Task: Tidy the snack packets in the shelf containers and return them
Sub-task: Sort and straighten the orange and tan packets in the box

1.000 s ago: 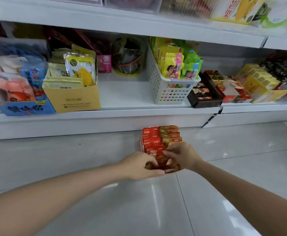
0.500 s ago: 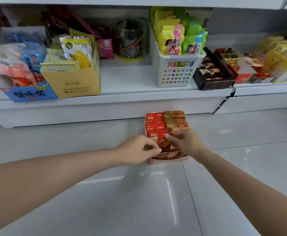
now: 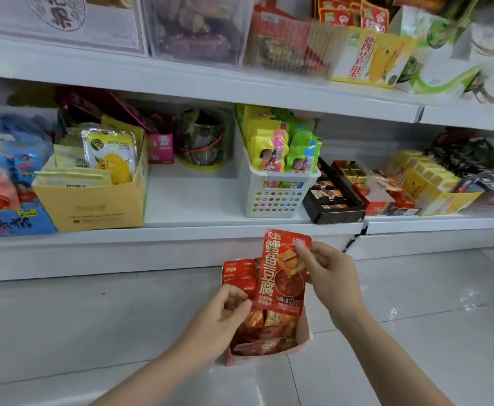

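Head view, looking down at a tiled floor (image 3: 93, 332) in front of white store shelving. Small snack box (image 3: 302, 338) sits on the floor just below the lowest shelf edge, packed with red and orange packets (image 3: 239, 276) standing in rows.

Right hand (image 3: 332, 276): thumb and fingers pinched on the upper right corner of one red packet (image 3: 282, 273), which is held upright above the box, printed face toward the camera, lower edge overlapping the packets inside. Left hand (image 3: 222, 320): fingers loosely curled at the box's left side, fingertips near the lower left edge of the raised packet and over the packets in the box; whether it grips anything cannot be told.

Lower shelf (image 3: 193, 200), left to right: blue carton (image 3: 14, 224) with bagged snacks, yellow cardboard box (image 3: 93, 206) of pale and yellow pouches, a bare gap of shelf, white perforated basket (image 3: 272, 197) holding yellow and green packets, dark tray (image 3: 332, 200) of small wrapped pieces, then red and yellow cartons further right. A clear tub (image 3: 203, 139) stands at the back behind the gap. Upper shelf carries clear bins and printed boxes, blurred.
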